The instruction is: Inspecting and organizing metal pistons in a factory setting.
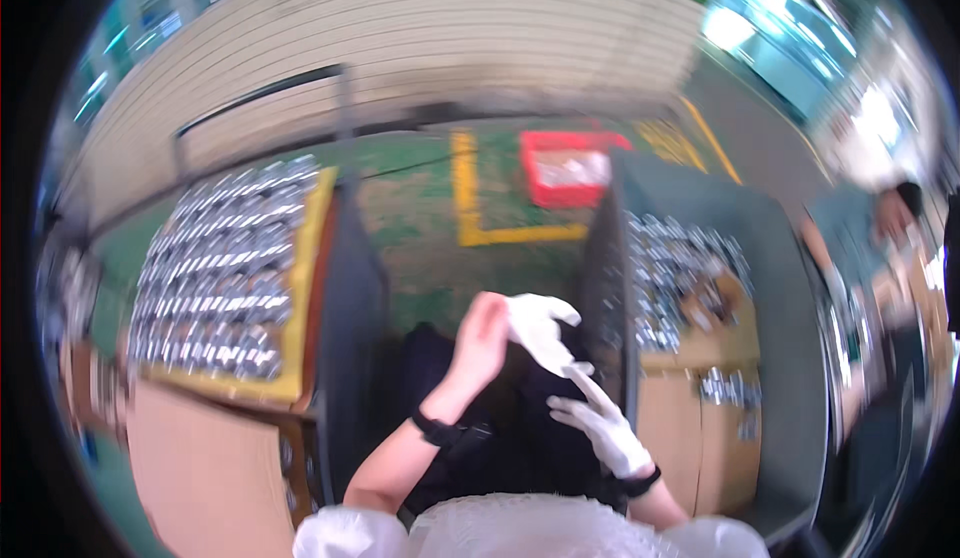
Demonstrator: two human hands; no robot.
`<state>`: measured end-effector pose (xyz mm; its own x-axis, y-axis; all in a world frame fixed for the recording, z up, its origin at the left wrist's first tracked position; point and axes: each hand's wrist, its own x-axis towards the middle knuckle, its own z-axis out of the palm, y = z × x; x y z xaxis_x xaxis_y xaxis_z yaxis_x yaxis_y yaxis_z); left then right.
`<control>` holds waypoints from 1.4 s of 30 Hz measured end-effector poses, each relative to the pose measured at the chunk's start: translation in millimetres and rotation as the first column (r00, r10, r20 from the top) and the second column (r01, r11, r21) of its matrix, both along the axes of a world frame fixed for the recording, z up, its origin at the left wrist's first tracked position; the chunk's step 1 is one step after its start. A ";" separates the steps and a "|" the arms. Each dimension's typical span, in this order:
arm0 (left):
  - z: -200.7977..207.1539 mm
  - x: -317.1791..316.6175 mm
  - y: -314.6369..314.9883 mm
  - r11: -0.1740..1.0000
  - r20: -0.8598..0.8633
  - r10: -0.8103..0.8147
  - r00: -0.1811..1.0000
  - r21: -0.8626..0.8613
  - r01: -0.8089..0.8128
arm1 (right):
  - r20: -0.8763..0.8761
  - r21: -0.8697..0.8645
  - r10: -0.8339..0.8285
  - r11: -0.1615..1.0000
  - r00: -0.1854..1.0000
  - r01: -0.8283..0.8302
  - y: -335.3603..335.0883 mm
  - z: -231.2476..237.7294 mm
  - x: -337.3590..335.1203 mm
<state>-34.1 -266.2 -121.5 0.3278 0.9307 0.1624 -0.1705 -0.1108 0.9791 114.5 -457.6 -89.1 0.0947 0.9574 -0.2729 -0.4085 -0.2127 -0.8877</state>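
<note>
My left hand [484,336] is bare, with a black band on its wrist, and comes in from the lower middle. Its fingers look curled at the cuff end of a white glove [540,326], which reaches out toward the right; blur smears the exact grip. My right hand [603,430] wears a white glove and a dark wristband. Its fingers are spread, with nothing seen between them. One fingertip comes up to the loose end of the other glove; whether they touch, I cannot tell.
At left, rows of shiny metal parts [220,278] lie on a yellow-edged board above cardboard [205,448]. A dark-walled cart [790,358] at right holds more metal parts [665,268]. Beyond are a red crate [548,196] and a slatted wall [500,38]. Another person [850,223] is at far right.
</note>
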 end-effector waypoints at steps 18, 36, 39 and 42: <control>-11.0 18.5 -107.9 0.882 -0.285 -0.399 0.872 0.140 0.450 | 0.983 0.005 0.027 0.984 0.179 -0.179 31.3 -22.2 31.3; -36.3 1.5 -64.5 0.728 -0.641 -0.477 0.601 0.095 0.679 | 0.928 0.254 -0.112 0.887 0.355 -0.385 16.4 2.3 0.7; -159.4 7.8 -15.6 0.350 -0.936 -0.263 0.235 0.135 0.927 | 0.928 0.317 -0.182 0.843 0.325 -0.434 13.4 0.5 -19.0; -173.3 30.4 0.6 0.589 -0.713 -0.682 0.164 -0.402 0.701 | 0.956 0.263 -0.173 0.862 0.237 -0.433 4.0 6.8 -10.7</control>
<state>-3.6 -265.6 -294.8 0.8186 0.2544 -0.5149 0.5743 -0.3736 0.7284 103.8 -453.6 -82.3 -0.1547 0.9389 0.3073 0.7671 0.3102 -0.5615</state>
